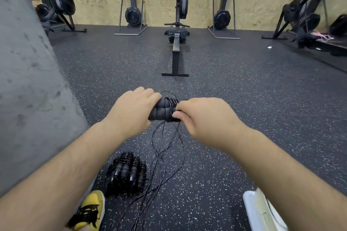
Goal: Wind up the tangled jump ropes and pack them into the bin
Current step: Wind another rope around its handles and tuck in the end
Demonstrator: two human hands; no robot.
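My left hand [131,110] grips the left end of a pair of black foam jump rope handles [161,109] held side by side at chest height. Several turns of thin black cord [173,106] are wound round the handles. My right hand [204,118] pinches the cord against the handles' right end. The loose cord [159,157] hangs down in long loops to the floor. A pile of wound black jump ropes [126,172] lies on the floor by my left foot. The corner of a white bin [253,210] shows at bottom right.
A grey concrete pillar [28,90] stands close on the left. A rowing machine [177,30] lies straight ahead, with other black gym machines along the plywood wall. The floor is black speckled rubber [244,99]. My yellow shoe [92,210] is at the bottom left.
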